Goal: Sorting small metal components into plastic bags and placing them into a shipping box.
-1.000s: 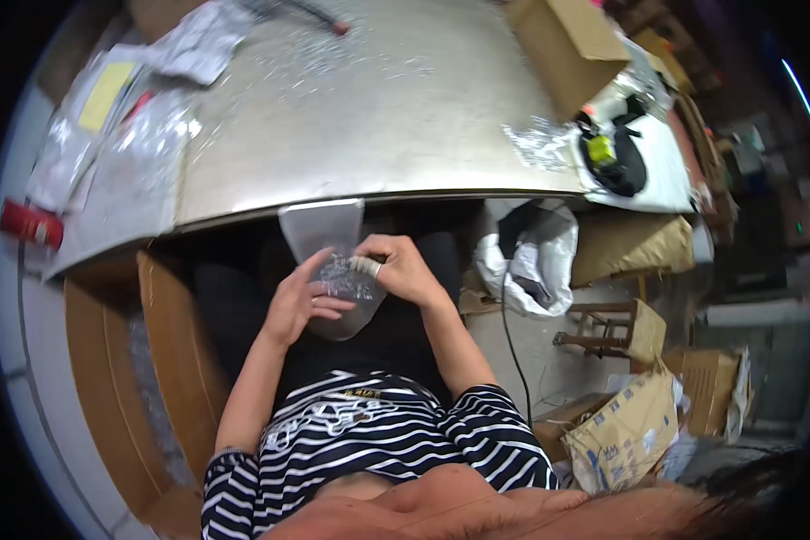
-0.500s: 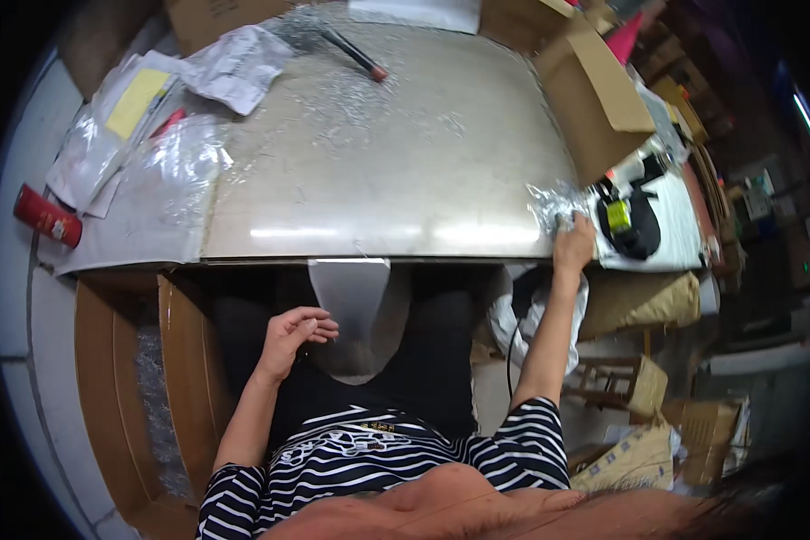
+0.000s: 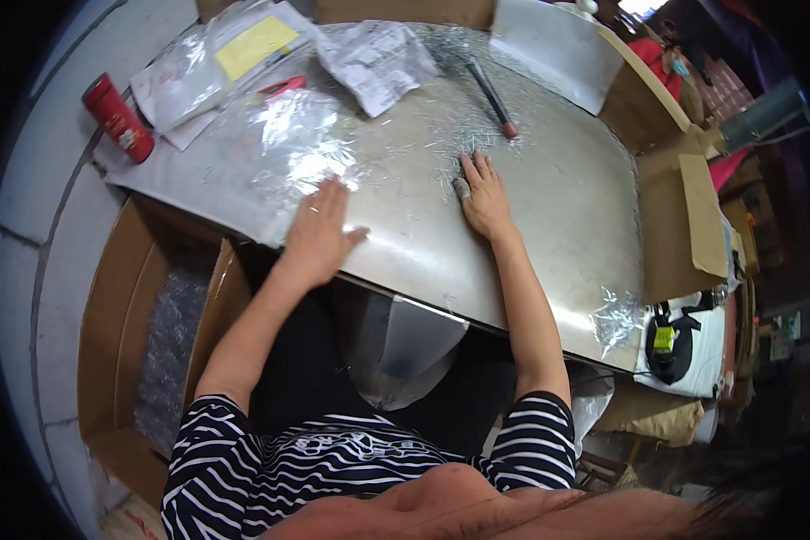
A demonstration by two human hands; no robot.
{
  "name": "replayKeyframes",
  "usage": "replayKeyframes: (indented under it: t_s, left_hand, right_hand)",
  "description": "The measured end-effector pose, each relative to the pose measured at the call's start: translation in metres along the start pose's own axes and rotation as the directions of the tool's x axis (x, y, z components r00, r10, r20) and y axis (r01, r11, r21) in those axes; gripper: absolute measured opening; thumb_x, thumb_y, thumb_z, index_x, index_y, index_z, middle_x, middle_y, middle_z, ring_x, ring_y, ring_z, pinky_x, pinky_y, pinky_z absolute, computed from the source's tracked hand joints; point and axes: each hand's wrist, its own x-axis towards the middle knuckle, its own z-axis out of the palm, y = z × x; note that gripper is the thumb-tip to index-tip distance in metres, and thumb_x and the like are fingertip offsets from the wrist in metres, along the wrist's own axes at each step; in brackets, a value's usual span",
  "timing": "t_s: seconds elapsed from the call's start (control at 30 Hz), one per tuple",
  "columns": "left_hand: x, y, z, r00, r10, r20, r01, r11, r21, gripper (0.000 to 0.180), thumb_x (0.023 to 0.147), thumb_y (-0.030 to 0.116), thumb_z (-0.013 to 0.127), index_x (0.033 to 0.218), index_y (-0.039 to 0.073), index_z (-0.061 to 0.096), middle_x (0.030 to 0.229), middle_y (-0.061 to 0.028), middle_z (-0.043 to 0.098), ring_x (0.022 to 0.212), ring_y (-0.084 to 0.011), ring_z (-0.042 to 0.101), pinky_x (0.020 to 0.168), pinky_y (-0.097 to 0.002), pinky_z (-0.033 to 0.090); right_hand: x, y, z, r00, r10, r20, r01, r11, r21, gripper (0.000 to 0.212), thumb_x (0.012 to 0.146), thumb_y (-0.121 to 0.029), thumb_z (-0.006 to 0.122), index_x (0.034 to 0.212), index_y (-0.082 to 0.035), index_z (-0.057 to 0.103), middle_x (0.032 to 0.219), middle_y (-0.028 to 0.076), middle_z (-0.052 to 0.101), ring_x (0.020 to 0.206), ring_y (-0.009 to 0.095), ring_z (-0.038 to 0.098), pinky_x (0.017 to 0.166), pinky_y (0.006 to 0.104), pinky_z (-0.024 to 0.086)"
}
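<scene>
My right hand (image 3: pixel 486 196) is on the metal tabletop (image 3: pixel 567 225), fingers stretched out, tips at the near edge of a heap of thin clear slivers (image 3: pixel 479 142). Something greyish is wrapped round its thumb. Just beyond those fingers lies a dark rod-shaped tool (image 3: pixel 490 97) with a reddish-brown end. My left hand (image 3: pixel 319 236) is at the table's front edge, slightly blurred, fingers extended and thumb apart. Its fingertips are beside a sheet of clear plastic bags (image 3: pixel 301 148); whether they touch it I cannot tell. Neither hand holds anything visible.
A red cylindrical can (image 3: pixel 119 119) stands at the left. Behind the bags are a crumpled printed sheet (image 3: pixel 378 63) and a yellow paper (image 3: pixel 256 47). An open cardboard box (image 3: pixel 684 216) and a small clear plastic heap (image 3: pixel 616 319) are right. A carton with clear slivers (image 3: pixel 175 333) is below left.
The view has turned left. My right hand has left the clear plastic at the right edge for the middle of the table. My left hand has risen from my lap to the tabletop.
</scene>
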Motion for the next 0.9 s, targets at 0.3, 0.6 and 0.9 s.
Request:
replayKeyframes:
  t_s: [0.3, 0.6, 0.9]
  left_hand:
    - [-0.074, -0.002, 0.027, 0.826, 0.197, -0.528, -0.399, 0.866, -0.301, 0.026, 0.079, 0.005, 0.067, 0.106, 0.007, 0.065, 0.108, -0.0092, 0.063, 0.100, -0.0290, 0.059, 0.088, -0.0390, 0.047]
    - [-0.059, 0.038, -0.009, 0.963, 0.031, -0.267, -0.222, 0.650, -0.726, 0.012, 0.092, 0.008, 0.056, 0.083, 0.000, 0.058, 0.075, -0.0103, 0.054, 0.072, -0.0235, 0.056, 0.067, -0.0331, 0.044]
    - [-0.117, 0.093, 0.006, 0.974, 0.015, 0.225, 0.218, 0.191, -0.957, 0.010, 0.090, 0.006, 0.064, 0.097, 0.000, 0.060, 0.070, 0.0021, 0.057, 0.064, -0.0023, 0.047, 0.056, -0.0202, 0.040]
  right_hand:
    - [-0.094, -0.039, -0.033, 1.000, 0.008, 0.026, -0.010, 0.996, 0.088, 0.049, 0.093, -0.017, 0.052, 0.141, -0.012, 0.044, 0.150, 0.020, 0.033, 0.139, 0.038, 0.029, 0.115, 0.0446, 0.024]
    - [-0.160, -0.094, -0.072, 0.981, 0.189, -0.046, -0.177, 0.967, 0.183, 0.038, 0.089, -0.021, 0.061, 0.123, -0.004, 0.060, 0.140, 0.020, 0.047, 0.129, 0.038, 0.043, 0.107, 0.0418, 0.034]
    - [-0.230, -0.156, -0.036, 0.942, 0.236, 0.238, -0.325, 0.465, 0.823, 0.011, 0.081, -0.005, 0.073, 0.082, 0.001, 0.063, 0.068, 0.000, 0.061, 0.062, 0.005, 0.052, 0.055, 0.0221, 0.042]
